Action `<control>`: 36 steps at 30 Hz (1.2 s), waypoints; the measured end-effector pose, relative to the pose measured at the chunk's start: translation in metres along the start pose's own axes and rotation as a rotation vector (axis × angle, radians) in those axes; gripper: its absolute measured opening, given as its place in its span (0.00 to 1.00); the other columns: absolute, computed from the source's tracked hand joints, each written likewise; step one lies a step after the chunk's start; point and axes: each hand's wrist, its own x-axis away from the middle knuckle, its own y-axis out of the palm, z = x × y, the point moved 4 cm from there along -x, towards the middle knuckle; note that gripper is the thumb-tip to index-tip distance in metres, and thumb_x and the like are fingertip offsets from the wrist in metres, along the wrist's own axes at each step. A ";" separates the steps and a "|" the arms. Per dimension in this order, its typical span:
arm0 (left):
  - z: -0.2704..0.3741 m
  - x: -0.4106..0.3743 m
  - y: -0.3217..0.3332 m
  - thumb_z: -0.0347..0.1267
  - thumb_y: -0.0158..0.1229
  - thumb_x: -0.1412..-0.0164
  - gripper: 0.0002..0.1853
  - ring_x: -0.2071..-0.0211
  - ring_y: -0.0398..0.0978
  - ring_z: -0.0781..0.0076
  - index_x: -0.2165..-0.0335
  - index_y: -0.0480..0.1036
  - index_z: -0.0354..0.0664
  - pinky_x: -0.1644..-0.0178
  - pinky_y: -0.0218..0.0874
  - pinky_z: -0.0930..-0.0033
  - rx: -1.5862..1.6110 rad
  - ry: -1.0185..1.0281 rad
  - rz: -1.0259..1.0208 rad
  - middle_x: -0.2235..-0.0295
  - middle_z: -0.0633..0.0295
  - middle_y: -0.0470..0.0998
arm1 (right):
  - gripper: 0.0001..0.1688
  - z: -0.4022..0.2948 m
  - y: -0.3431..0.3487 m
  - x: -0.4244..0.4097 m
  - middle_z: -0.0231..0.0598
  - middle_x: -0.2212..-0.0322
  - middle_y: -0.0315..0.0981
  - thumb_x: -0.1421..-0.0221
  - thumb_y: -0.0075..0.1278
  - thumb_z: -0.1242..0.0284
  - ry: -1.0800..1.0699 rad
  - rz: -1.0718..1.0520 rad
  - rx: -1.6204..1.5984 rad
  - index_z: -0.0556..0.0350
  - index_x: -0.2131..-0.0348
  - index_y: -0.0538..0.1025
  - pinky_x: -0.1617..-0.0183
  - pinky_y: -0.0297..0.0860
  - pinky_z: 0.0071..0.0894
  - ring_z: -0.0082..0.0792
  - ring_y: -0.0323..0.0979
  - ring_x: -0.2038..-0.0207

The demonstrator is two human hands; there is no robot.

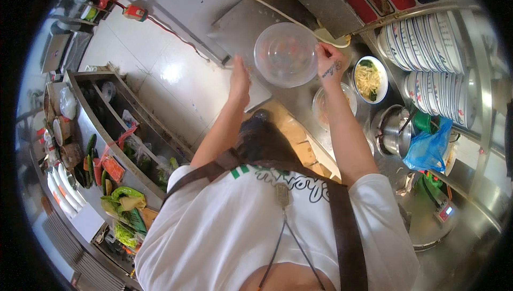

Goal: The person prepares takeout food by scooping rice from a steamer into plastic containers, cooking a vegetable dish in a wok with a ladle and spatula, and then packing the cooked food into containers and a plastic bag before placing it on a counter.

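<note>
A round, translucent plastic container [285, 54] is gripped at its right rim by my right hand [330, 64]. Blurred reddish bits show through it; whether they lie inside or beneath cannot be told. My left hand [239, 82] is raised to the left of the container, apart from it, with nothing seen in it and its fingers held straight. Below my right hand, partly behind the forearm, a second clear container [322, 106] with orange-brown food rests on the metal counter. A white bowl [370, 79] of pale noodles or sprouts and dark greens is at the right.
Stacked patterned plates [425, 44] fill a rack at the right, above a steel pot [394, 131] and a blue plastic bag [431, 147]. A white cable [280, 12] crosses the counter's back. Vegetables [124, 199] lie on a steel counter at the left.
</note>
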 end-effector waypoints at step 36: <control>0.442 -0.270 -0.689 0.32 0.46 0.36 0.21 0.59 0.74 0.65 0.47 0.59 0.35 0.57 0.67 0.67 0.259 0.306 0.004 0.54 0.51 0.71 | 0.07 -0.494 0.709 -0.007 0.36 0.72 0.73 0.42 0.44 0.72 0.483 -1.026 -0.716 0.53 0.63 0.69 0.69 0.65 0.23 0.23 0.67 0.74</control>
